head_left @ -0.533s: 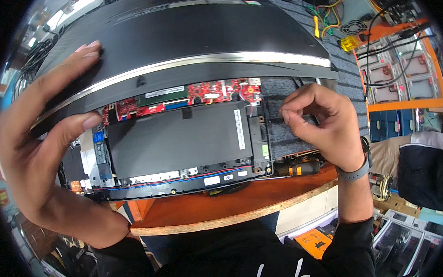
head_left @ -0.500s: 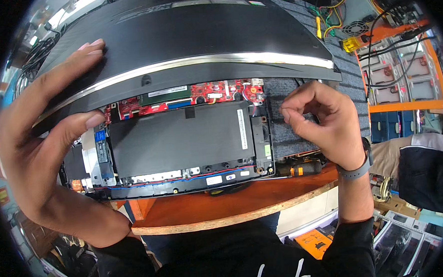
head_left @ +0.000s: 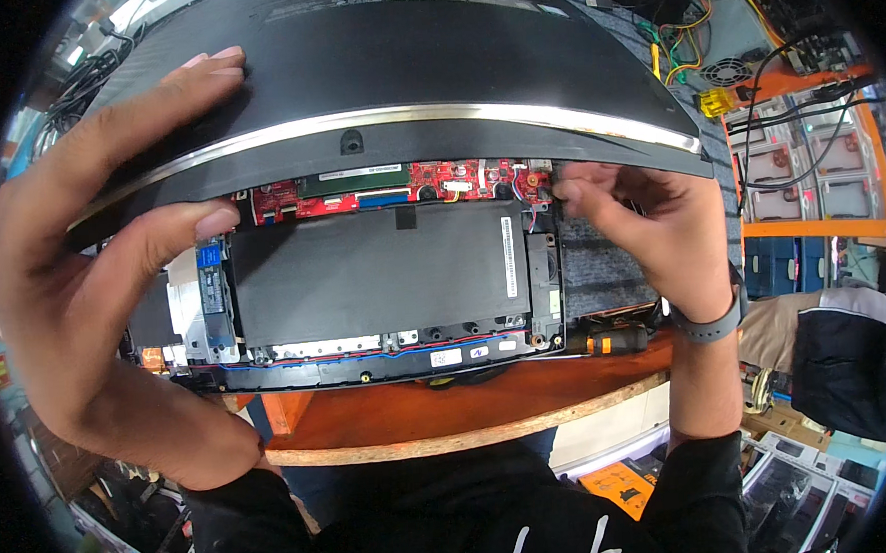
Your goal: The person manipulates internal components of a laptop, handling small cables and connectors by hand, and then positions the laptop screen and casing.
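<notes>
A laptop lies opened up, its black bottom cover [head_left: 422, 67] with a silver edge strip raised over the far side of the base. My left hand [head_left: 65, 231] clasps the cover's left end, fingers across the top and thumb below its edge. Under the cover show a red circuit board [head_left: 284, 197] with a green memory module, a wide flat black battery [head_left: 373, 275] and a blue-labelled drive stick [head_left: 212, 279]. My right hand [head_left: 672, 239] is at the base's far right corner, finger and thumb close together beside the ports. The cover's rim hides part of those fingers.
A black and orange screwdriver [head_left: 612, 341] lies to the right of the laptop, near the orange bench edge [head_left: 372, 450]. Cables and a yellow connector [head_left: 716, 102] are at the far right, beside an orange-framed parts case [head_left: 816, 227]. A striped grey mat [head_left: 613, 268] lies underneath.
My right hand has moved left and in under the cover's edge, to the base's corner. Laptop and cover have shifted slightly right in view. My left hand keeps its hold.
</notes>
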`<act>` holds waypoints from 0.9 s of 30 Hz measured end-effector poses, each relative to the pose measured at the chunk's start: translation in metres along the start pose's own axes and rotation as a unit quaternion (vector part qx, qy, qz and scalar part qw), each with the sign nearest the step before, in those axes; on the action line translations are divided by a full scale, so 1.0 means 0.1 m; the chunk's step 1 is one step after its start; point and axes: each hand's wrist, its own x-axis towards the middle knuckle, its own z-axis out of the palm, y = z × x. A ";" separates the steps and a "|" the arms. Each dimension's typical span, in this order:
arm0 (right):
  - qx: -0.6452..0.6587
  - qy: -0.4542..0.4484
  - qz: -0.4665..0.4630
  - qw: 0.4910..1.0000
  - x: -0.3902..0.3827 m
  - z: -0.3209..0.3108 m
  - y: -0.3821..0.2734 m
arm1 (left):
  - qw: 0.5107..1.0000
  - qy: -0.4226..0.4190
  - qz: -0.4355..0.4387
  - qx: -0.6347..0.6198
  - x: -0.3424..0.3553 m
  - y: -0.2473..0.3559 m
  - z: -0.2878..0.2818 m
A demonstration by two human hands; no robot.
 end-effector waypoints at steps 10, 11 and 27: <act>-0.178 -0.035 -0.057 0.982 -0.22 -0.24 0.15 | 0.998 -0.013 -0.004 0.066 0.02 -0.10 0.10; -0.189 -0.027 -0.065 0.979 -0.22 -0.23 0.18 | 0.998 -0.005 0.027 0.064 0.06 -0.12 0.11; -0.264 0.006 -0.086 0.961 -0.33 -0.20 0.14 | 0.876 0.111 0.466 0.052 0.37 -0.56 0.16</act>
